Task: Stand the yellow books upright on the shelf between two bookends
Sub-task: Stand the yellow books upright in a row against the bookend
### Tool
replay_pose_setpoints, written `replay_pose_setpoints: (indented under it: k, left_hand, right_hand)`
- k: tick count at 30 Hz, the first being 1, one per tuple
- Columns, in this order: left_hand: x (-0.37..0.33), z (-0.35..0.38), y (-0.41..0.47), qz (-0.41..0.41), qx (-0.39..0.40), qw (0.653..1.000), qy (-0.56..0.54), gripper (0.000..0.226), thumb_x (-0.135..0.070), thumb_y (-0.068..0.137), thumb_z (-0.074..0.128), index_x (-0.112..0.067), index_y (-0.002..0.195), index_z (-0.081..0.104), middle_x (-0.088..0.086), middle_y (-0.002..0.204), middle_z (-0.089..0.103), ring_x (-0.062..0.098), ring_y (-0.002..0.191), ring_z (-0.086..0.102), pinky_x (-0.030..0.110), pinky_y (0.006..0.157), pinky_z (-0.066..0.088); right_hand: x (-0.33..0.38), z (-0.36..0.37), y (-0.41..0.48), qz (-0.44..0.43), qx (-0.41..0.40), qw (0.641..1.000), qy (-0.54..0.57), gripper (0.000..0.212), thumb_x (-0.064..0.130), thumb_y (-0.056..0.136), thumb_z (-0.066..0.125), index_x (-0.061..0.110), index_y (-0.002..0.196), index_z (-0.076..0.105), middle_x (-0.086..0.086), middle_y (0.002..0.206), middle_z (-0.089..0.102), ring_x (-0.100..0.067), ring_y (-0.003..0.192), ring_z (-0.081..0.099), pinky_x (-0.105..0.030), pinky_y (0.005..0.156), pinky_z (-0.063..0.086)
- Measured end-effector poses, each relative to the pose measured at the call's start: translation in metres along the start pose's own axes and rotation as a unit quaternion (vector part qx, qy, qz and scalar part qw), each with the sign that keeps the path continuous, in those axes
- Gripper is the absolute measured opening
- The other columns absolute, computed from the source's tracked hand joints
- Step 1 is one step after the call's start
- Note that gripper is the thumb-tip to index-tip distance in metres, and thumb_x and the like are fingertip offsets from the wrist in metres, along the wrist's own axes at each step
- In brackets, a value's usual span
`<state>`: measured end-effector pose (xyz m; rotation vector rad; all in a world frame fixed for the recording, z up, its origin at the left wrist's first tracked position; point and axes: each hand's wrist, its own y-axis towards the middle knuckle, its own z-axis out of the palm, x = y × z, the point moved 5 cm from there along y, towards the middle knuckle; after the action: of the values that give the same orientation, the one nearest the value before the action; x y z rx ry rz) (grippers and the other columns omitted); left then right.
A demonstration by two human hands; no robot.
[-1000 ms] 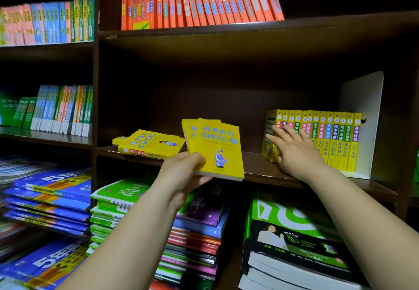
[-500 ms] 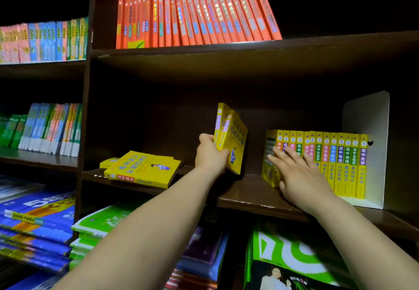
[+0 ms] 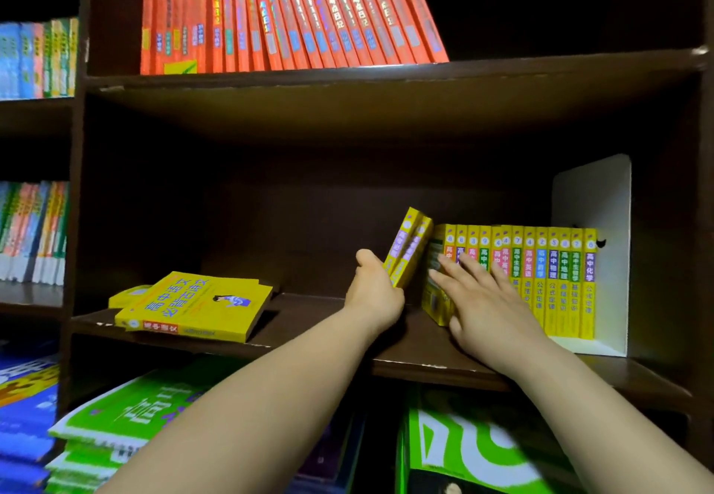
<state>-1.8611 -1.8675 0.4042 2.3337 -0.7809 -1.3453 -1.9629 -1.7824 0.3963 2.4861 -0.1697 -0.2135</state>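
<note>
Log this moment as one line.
left hand: grips two tilted books | right hand: presses standing row | bookend: right end

A row of orange books [image 3: 293, 18] fills the top shelf [image 3: 541, 64] – the left ones upright, the right ones leaning left. In the left bay stand blue, pink and green spines [image 3: 36, 60], and under them a second mixed row [image 3: 33, 230]. A dark upright [image 3: 77, 184] parts the two bays. At the bottom lie flat stacks – green covers [image 3: 116, 428] in the middle, blue covers [image 3: 23, 408] at the left, a green-and-white cover [image 3: 475, 451] at the right.
</note>
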Motion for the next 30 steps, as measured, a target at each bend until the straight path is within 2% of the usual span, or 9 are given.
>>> replay_pose_setpoints:
  k: [3, 7, 10, 13, 17, 21, 24, 27, 30]
  left_hand:
    - [0.004, 0.005, 0.002, -0.016, 0.023, 1.000, 0.007, 0.043, -0.013, 0.086, 0.053, 0.002, 0.116, 0.026, 0.024, 0.127, 0.046, 0.039, 0.116, 0.048, 0.040, 0.093, 0.039]
    - [0.006, 0.011, 0.008, -0.030, 0.062, 0.998, 0.009, 0.052, -0.019, 0.090, 0.048, -0.003, 0.130, 0.019, 0.023, 0.135, 0.040, 0.037, 0.121, 0.045, 0.036, 0.097, 0.036]
    - [0.005, 0.021, 0.011, -0.034, 0.102, 0.994, 0.016, 0.050, -0.023, 0.091, 0.045, -0.001, 0.130, 0.024, 0.022, 0.136, 0.040, 0.036, 0.123, 0.043, 0.036, 0.100, 0.035]
    - [0.002, 0.027, 0.012, -0.022, 0.141, 0.990, -0.007, 0.055, -0.026, 0.088, 0.053, -0.004, 0.131, 0.028, 0.017, 0.133, 0.046, 0.030, 0.120, 0.048, 0.035, 0.099, 0.039]
    - [-0.006, 0.032, 0.012, 0.010, 0.206, 0.978, -0.036, 0.072, -0.014, 0.082, 0.061, -0.008, 0.139, 0.018, 0.011, 0.132, 0.051, 0.024, 0.119, 0.050, 0.031, 0.101, 0.040]
    - [-0.010, 0.033, 0.016, 0.024, 0.232, 0.970, -0.067, 0.081, -0.006, 0.080, 0.062, -0.011, 0.142, 0.010, 0.011, 0.133, 0.049, 0.025, 0.118, 0.052, 0.029, 0.090, 0.043]
    - [-0.009, 0.035, 0.020, 0.029, 0.231, 0.969, -0.087, 0.082, -0.004, 0.077, 0.065, -0.011, 0.140, 0.012, 0.013, 0.130, 0.049, 0.024, 0.113, 0.054, 0.028, 0.083, 0.045]
    - [-0.007, 0.035, 0.027, 0.050, 0.219, 0.971, -0.077, 0.079, -0.004, 0.075, 0.068, -0.008, 0.137, 0.019, 0.013, 0.128, 0.051, 0.014, 0.100, 0.051, 0.017, 0.077, 0.042]
    - [-0.004, 0.034, 0.034, 0.063, 0.207, 0.974, -0.065, 0.087, -0.006, 0.072, 0.071, -0.011, 0.139, 0.016, 0.011, 0.132, 0.048, 0.018, 0.112, 0.049, 0.020, 0.088, 0.040]
  right_hand:
    - [0.000, 0.000, 0.000, -0.003, -0.002, 1.000, 0.008, 0.062, 0.021, 0.089, 0.040, 0.029, 0.144, 0.013, 0.009, 0.157, 0.000, -0.014, 0.144, -0.005, -0.039, 0.116, -0.006]
    - [0.000, 0.001, 0.000, -0.008, -0.001, 1.000, 0.012, 0.063, 0.019, 0.089, 0.041, 0.029, 0.144, 0.012, 0.007, 0.157, 0.000, -0.015, 0.144, -0.006, -0.039, 0.116, -0.007]
    - [-0.001, 0.002, 0.000, -0.012, -0.006, 1.000, 0.018, 0.064, 0.019, 0.089, 0.042, 0.029, 0.144, 0.012, 0.007, 0.157, 0.000, -0.015, 0.144, -0.006, -0.038, 0.116, -0.007]
    - [-0.001, 0.001, -0.001, -0.017, -0.008, 1.000, 0.021, 0.064, 0.018, 0.089, 0.043, 0.029, 0.144, 0.012, 0.006, 0.157, -0.001, -0.015, 0.144, -0.006, -0.038, 0.116, -0.007]
    - [0.001, -0.002, -0.001, -0.018, -0.017, 0.999, 0.041, 0.067, 0.013, 0.087, 0.045, 0.028, 0.144, 0.014, 0.006, 0.157, 0.001, -0.014, 0.144, -0.003, -0.036, 0.116, -0.006]
    - [0.000, -0.012, 0.000, -0.026, -0.071, 0.996, 0.057, 0.067, 0.009, 0.084, 0.046, 0.025, 0.143, 0.017, 0.005, 0.156, 0.005, -0.014, 0.143, 0.002, -0.031, 0.116, -0.005]
    - [-0.009, -0.021, 0.011, -0.030, -0.092, 0.995, 0.024, 0.066, 0.020, 0.088, 0.045, 0.024, 0.145, 0.011, 0.003, 0.157, 0.001, -0.015, 0.144, -0.003, -0.029, 0.113, -0.011]
    - [-0.015, -0.028, 0.030, -0.032, -0.086, 0.996, -0.019, 0.066, 0.037, 0.090, 0.044, 0.023, 0.145, 0.009, 0.000, 0.157, 0.002, -0.017, 0.144, -0.004, -0.034, 0.115, -0.009]
    - [-0.012, -0.026, 0.044, -0.040, -0.080, 0.994, -0.061, 0.065, 0.040, 0.091, 0.041, 0.021, 0.145, 0.010, -0.001, 0.156, 0.010, -0.017, 0.144, 0.003, -0.038, 0.116, -0.006]
